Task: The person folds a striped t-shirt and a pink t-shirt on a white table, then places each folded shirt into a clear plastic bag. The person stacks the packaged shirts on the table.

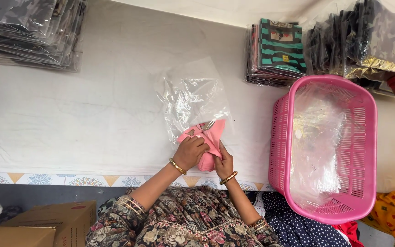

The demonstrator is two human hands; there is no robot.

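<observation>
Both hands, the left hand (190,152) and the right hand (224,163), were clenched on a folded pink garment (208,139) near the table's (92,110) near edge, its far end sitting in the mouth of a clear plastic bag (192,98) lying flat toward the table's middle. A pink basket (280,137) of clear bags stood just right of them, with stacks of bagged clothes (277,50) at the far edge and more at the far left corner (33,32). Both wrists wore gold bangles, forearms angled inward, fingers curled over the cloth.
</observation>
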